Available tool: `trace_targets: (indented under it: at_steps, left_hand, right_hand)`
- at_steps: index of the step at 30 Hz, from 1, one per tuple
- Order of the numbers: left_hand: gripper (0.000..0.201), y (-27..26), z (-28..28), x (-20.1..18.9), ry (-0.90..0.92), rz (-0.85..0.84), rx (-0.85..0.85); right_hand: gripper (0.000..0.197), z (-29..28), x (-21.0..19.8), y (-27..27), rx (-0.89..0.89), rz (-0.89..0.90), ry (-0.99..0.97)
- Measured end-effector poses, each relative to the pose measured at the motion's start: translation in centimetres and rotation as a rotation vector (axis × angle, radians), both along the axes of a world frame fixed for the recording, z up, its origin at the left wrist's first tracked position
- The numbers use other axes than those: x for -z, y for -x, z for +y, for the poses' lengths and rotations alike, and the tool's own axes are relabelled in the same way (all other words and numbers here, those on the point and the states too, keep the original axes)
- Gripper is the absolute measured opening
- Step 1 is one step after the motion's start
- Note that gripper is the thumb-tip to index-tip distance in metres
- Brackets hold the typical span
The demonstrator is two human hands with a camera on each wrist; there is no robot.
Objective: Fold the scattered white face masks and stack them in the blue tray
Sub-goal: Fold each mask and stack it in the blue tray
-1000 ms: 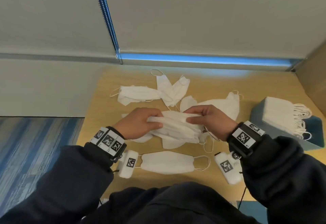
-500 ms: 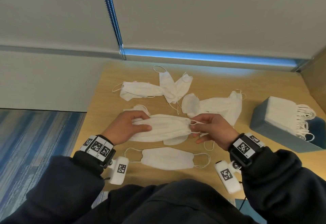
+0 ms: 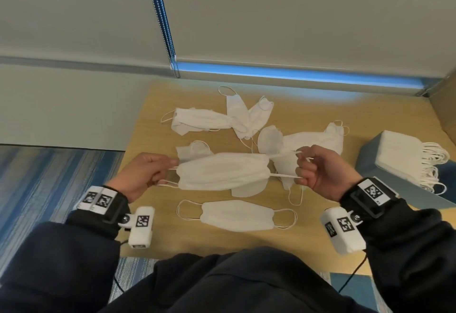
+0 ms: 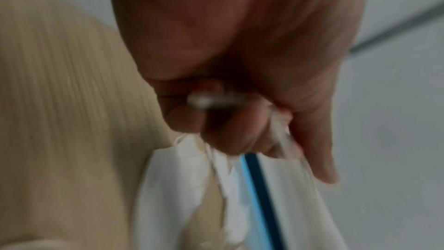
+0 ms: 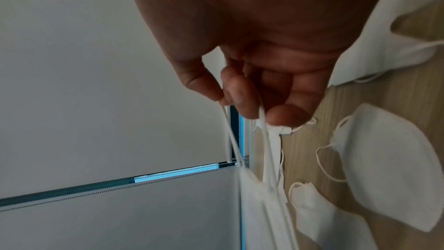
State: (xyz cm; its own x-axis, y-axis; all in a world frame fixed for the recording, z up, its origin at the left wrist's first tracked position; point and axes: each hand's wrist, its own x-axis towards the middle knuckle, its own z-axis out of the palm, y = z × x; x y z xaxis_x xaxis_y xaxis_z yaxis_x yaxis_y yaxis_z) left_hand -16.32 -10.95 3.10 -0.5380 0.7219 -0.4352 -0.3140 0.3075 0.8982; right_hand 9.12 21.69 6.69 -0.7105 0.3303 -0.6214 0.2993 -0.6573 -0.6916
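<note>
A white face mask [image 3: 222,173] hangs stretched between my two hands above the wooden table [image 3: 315,108]. My left hand [image 3: 148,174] pinches its left ear loops; the left wrist view is blurred but shows the fingers [image 4: 230,132] curled round the loops. My right hand [image 3: 313,172] grips the right ear loops [image 5: 264,140] between thumb and fingers. Another flat mask [image 3: 237,215] lies near the table's front edge. Several loose masks [image 3: 202,121] lie scattered further back. The blue tray [image 3: 370,159] at the right holds a stack of folded masks [image 3: 402,157].
A grey wall with a roller blind and its bead chain [image 3: 162,26] rises behind the table. Blue striped carpet [image 3: 49,184] lies left of the table. A wooden panel [image 3: 446,105] borders the table at the far right.
Both hands have moved apart, from gripping the mask's body to holding its ear loops. The mask is now lifted and pulled flat between them.
</note>
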Motion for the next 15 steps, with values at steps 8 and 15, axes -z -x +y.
trace_targets:
  at_steps: [8, 15]
  left_hand:
    - [0.045, 3.5, -2.5, 1.6, -0.557, -0.751, -0.019]
    - [0.024, -0.5, -2.1, 4.2, -0.147, -0.436, -0.167]
  right_hand:
    - [0.029, 2.9, 4.6, -4.8, -0.184, -0.27, -0.235]
    - [0.021, -0.3, 8.3, -7.1, -0.203, -0.467, -0.247]
